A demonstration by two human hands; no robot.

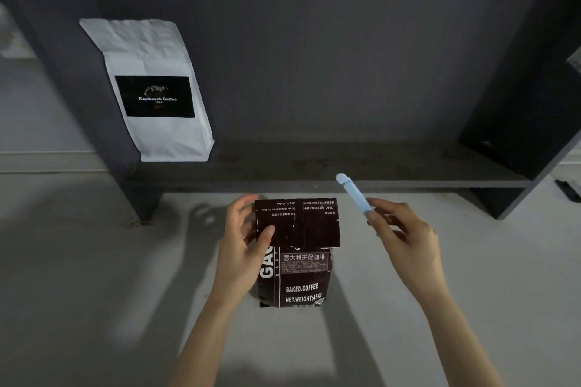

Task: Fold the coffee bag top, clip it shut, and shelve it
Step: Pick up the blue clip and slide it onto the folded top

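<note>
Head view: my left hand pinches the folded top of the dark coffee bag, upright on the floor before the shelf's front edge. My right hand grips a blue clip beside the bag's upper right corner, not touching.

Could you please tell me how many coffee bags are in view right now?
2. The dark coffee bag is in the left hand, top folded; the white coffee bag leans at the shelf's left end.
</note>
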